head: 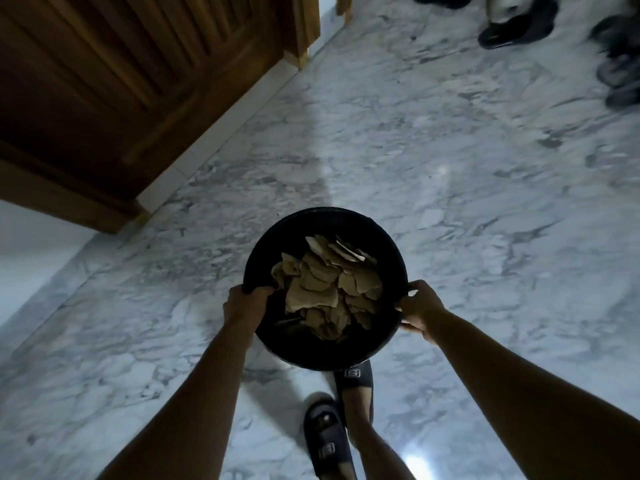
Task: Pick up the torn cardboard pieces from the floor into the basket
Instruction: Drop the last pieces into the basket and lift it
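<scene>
A round black basket [294, 226] is held up above the marble floor in front of me. Several torn brown cardboard pieces [329, 285] lie piled inside it. My left hand [244, 304] grips the basket's left rim, fingers curled over the edge. My right hand [420, 306] grips the right rim the same way. No loose cardboard shows on the floor around the basket.
A dark wooden door [121, 81] and its frame stand at the upper left. Several black shoes [519, 24] lie at the upper right. My feet in black slides [329, 441] stand below the basket on the white and grey marble floor [450, 185].
</scene>
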`<state>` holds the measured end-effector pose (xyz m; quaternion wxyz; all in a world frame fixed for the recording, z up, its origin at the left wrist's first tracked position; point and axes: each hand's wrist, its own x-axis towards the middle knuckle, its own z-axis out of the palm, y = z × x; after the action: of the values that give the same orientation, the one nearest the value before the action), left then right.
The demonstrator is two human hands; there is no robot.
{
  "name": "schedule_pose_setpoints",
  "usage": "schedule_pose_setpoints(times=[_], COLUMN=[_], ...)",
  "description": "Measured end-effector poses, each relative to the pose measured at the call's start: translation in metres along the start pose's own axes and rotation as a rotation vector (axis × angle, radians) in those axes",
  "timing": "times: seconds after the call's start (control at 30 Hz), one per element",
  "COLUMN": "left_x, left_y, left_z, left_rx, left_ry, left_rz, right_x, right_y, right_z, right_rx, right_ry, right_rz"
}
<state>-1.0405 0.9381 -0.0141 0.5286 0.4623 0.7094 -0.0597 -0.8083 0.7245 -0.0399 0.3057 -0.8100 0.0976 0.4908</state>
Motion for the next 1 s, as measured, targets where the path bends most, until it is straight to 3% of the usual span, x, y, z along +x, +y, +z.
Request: schedule_pose_setpoints(times=[0.2,0.4,0.63,1.0], left_x=[-0.189,-0.347,-0.493,-0.695], left_y=[0.061,0.128,0.179,0.178], left_z=[0.038,0.126,0.310,0.619], left_rx=[0.036,0.339,0.510,0.740], left_ry=[-0.002,-0.087,-0.320,-0.520], left_rz=[0.203,0.484,0.541,0.733], right_x=[-0.163,-0.277,-0.326,-0.339], right_y=[0.036,0.094,0.189,0.340], right_z=[-0.141,-0.292,-0.492,-0.745], right_rx=[0.318,0.608,0.746,0.926], right_ry=[0.106,0.211,0.312,0.561], right_rz=[0.046,0.040,0.044,0.128])
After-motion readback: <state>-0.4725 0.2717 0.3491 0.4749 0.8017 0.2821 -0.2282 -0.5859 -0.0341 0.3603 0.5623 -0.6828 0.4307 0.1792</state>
